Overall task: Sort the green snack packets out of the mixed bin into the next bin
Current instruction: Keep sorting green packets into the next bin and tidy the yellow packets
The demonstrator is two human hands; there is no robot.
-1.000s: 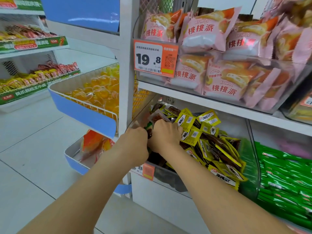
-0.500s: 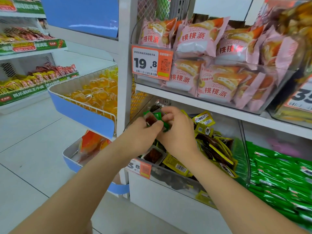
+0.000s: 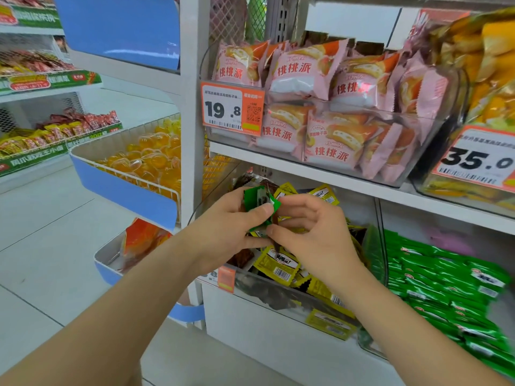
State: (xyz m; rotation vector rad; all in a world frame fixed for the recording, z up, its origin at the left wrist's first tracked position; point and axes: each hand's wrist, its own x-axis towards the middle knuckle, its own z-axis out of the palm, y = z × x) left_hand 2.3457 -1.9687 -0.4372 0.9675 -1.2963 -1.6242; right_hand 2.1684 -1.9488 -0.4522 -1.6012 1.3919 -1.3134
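Observation:
My left hand (image 3: 225, 229) grips a small bunch of green snack packets (image 3: 257, 200) above the mixed bin (image 3: 281, 288). That clear bin holds yellow packets (image 3: 278, 267) and dark brown ones. My right hand (image 3: 317, 235) is right beside the left, fingers curled, its thumb and forefinger pinching the right edge of the same green bunch. A dark packet shows between the green ones. To the right, past a clear divider, the neighbouring bin (image 3: 383, 246) is piled with green packets (image 3: 446, 282).
Just above my hands runs a white shelf (image 3: 320, 174) carrying a clear bin of pink cake packs (image 3: 320, 107) with a 19.8 price tag (image 3: 231, 110). Left of the white upright (image 3: 192, 107) hang blue-fronted wire baskets of orange jellies (image 3: 145, 162). White floor lies below left.
Both hands came up out of the mixed bin's packets, and a bunch of green packets now shows between them. My view shifted slightly right.

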